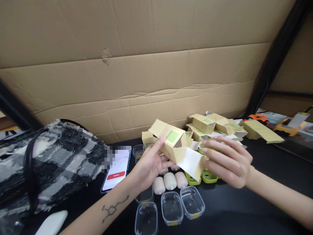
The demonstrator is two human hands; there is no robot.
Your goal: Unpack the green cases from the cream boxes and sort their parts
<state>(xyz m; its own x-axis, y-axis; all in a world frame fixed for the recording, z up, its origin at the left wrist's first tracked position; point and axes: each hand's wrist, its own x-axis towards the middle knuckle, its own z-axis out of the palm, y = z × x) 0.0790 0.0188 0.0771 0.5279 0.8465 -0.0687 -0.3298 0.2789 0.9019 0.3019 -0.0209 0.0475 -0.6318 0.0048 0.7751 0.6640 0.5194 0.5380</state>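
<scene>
plaid bag – phone | clear tubs – folded cartons | cardboard wall

Box: I see a small tan cardboard carton with a green label patch, lifted above the desk, tilted, its top flaps open.
Flap: its white inner flap hangs open at the lower right end.
Grip: my left hand pinches its left side; my right hand cups the right end.

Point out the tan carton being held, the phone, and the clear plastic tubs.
Tan cardboard carton with green label [171, 143]: head view, on its labelled top face.
Smartphone with red button [117, 169]: head view, mid-screen.
Clear plastic tubs [171, 208]: head view, middle tub's base.
</scene>
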